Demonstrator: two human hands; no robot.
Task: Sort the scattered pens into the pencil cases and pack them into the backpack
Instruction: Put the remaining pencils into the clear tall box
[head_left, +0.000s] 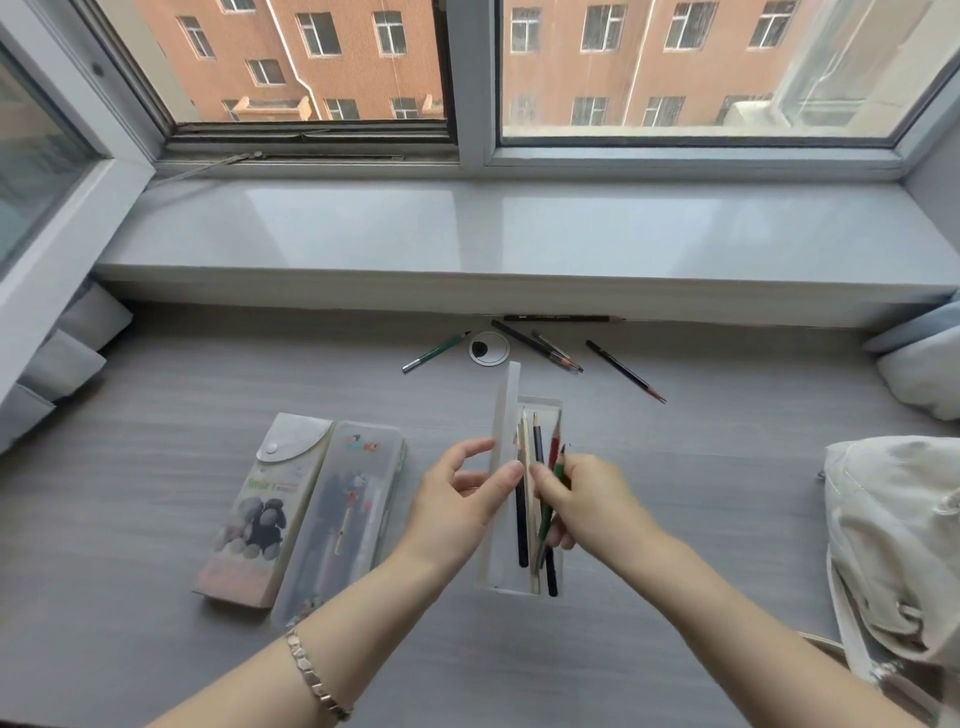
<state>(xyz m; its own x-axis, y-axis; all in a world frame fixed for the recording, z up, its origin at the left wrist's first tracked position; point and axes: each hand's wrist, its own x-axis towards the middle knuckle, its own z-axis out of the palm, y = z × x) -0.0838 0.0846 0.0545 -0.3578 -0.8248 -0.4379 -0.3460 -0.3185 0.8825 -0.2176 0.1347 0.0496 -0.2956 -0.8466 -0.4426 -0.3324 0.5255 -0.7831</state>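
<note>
— Now, nearest?
— Wears a bracelet (311, 670) on the left wrist. Pinches the raised lid (506, 410) of the clear pencil case (501, 566) with the left hand (462, 488), thumb and fingers closed on its edge. Grips a green pencil (558, 474) in the right hand (592, 501), fingers curled round it, over the open case (several pencils lying inside).
— And beside?
— Shows a sheep-print case (260, 514) and a frosted case (343, 519) flat on the desk (156, 493), side by side, left. Shows a beige backpack (893, 545) far right.
— Beyond?
— Shows loose pencils (535, 344) around a round grommet (488, 348), near the windowsill (467, 234).
</note>
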